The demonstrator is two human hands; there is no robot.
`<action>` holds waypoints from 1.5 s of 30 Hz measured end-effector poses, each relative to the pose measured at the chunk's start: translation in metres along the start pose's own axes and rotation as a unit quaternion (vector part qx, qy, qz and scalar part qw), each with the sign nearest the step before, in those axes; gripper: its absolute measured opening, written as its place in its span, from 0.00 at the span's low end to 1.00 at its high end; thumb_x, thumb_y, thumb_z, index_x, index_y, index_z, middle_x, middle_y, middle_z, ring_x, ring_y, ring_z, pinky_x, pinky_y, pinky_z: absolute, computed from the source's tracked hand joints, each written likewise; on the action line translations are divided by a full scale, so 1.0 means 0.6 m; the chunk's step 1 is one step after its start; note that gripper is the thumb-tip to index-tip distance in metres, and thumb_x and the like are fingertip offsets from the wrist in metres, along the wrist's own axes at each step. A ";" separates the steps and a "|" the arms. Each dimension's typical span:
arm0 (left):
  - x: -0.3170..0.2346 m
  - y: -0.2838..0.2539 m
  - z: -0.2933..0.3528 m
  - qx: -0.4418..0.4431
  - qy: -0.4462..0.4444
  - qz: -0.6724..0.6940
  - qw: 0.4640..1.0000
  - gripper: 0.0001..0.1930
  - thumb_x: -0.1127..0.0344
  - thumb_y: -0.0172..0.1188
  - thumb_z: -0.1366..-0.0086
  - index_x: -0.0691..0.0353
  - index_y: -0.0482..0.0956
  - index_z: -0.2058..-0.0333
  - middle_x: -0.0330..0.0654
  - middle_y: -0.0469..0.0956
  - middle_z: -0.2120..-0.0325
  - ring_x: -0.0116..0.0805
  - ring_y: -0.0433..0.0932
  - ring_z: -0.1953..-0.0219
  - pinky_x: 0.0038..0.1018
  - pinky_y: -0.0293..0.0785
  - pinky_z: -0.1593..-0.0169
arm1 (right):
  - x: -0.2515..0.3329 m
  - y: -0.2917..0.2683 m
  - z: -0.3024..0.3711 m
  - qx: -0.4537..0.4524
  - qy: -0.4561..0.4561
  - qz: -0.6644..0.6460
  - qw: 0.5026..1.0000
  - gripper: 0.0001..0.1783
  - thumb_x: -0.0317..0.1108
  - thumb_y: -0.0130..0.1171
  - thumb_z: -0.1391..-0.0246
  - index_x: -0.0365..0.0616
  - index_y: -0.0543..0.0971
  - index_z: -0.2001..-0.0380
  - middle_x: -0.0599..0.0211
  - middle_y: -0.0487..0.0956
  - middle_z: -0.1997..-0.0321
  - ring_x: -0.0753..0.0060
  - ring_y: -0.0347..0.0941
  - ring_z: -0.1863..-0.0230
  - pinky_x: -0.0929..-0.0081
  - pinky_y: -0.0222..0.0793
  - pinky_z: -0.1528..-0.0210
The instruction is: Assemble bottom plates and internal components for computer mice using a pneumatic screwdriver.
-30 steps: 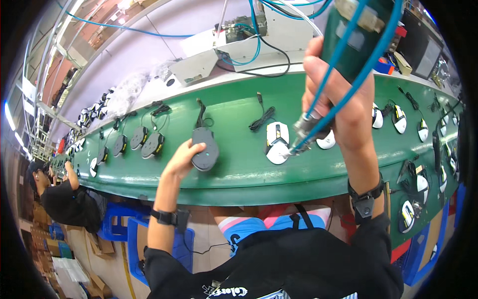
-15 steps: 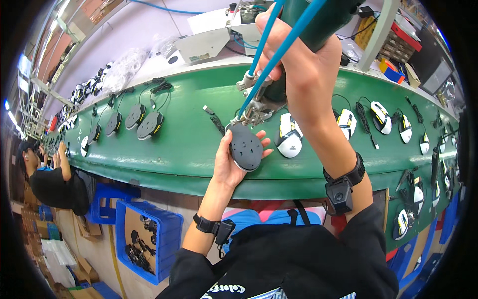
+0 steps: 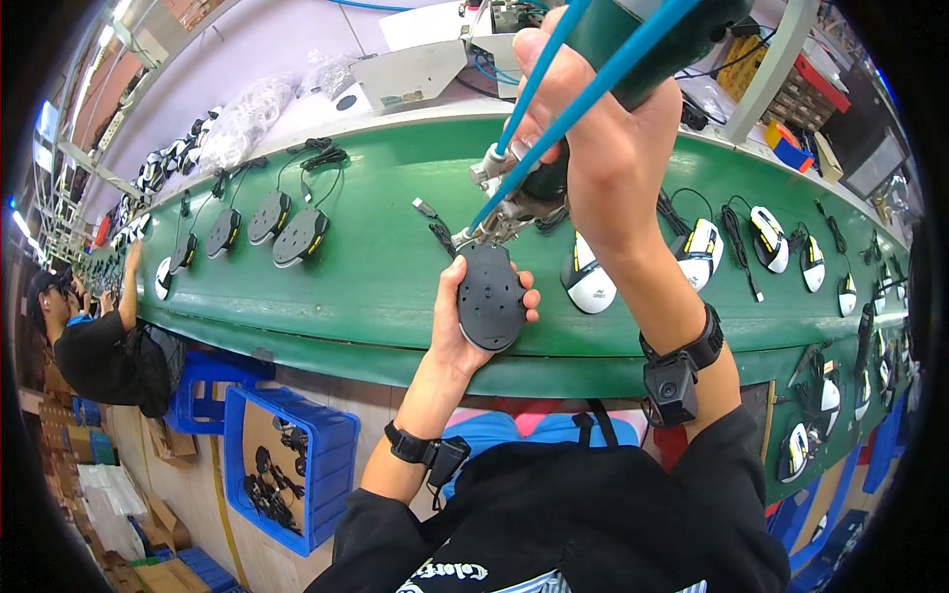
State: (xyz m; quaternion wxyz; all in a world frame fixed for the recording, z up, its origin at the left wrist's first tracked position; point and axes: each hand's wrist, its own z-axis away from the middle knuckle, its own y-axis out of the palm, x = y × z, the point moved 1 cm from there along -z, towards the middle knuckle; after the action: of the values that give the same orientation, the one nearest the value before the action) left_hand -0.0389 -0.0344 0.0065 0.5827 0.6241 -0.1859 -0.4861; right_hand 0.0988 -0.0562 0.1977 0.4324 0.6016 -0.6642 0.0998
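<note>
the black, oval-bottomed computer mouse (image 3: 492, 301), held underside up over the long green work belt (image 3: 395, 188), looks to be partway through its turn at the tool. the left hand (image 3: 457, 341) cradles it, thumb on one edge and fingertips curled round the other; the right hand (image 3: 618, 148) is wrapped around a dark green, cylindrical power tool (image 3: 605, 35) with blue tubes, its silvery metal nozzle (image 3: 506, 222) at the far end of the mouse. whether tip and shell touch, i cannot tell, so nothing shows this mouse as finished. left of it, several dark, oval mice (image 3: 301, 235) lie underside up, apparently not yet handled; right of it, white-and-black mice with yellow accents (image 3: 700, 252) lie top side up, perhaps already done, though their hidden undersides leave that unproven.
</note>
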 end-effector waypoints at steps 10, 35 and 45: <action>0.009 0.004 0.010 -0.023 0.015 -0.023 0.999 0.32 0.38 0.44 0.32 0.66 0.71 0.52 0.50 0.74 0.62 0.44 0.75 0.63 0.36 0.74 0.60 | 0.031 0.013 -0.032 0.048 -0.167 0.194 0.966 0.08 0.28 0.56 0.42 0.34 0.73 0.65 0.70 0.68 0.84 0.82 0.61 0.87 0.81 0.58 0.82; 0.021 -0.001 0.038 -0.003 0.027 0.006 1.000 0.32 0.38 0.44 0.32 0.64 0.69 0.49 0.52 0.75 0.62 0.44 0.75 0.64 0.35 0.75 0.63 | -0.009 0.031 0.015 0.004 0.061 -0.056 0.997 0.06 0.25 0.59 0.45 0.35 0.73 0.66 0.72 0.70 0.84 0.82 0.65 0.86 0.81 0.65 0.82; 0.025 0.001 0.034 -0.030 0.049 -0.018 0.998 0.31 0.39 0.40 0.30 0.65 0.69 0.49 0.51 0.75 0.62 0.44 0.75 0.64 0.36 0.75 0.60 | 0.017 -0.010 -0.016 0.108 -0.434 0.430 0.785 0.06 0.27 0.64 0.51 0.38 0.79 0.70 0.74 0.77 0.78 0.84 0.71 0.78 0.82 0.66 0.73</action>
State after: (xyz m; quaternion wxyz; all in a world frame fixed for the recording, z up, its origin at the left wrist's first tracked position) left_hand -0.0488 -0.0576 0.0043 0.6009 0.6325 -0.1317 -0.4706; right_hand 0.1095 -0.0587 0.2082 -0.0563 0.2763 -0.9565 0.0748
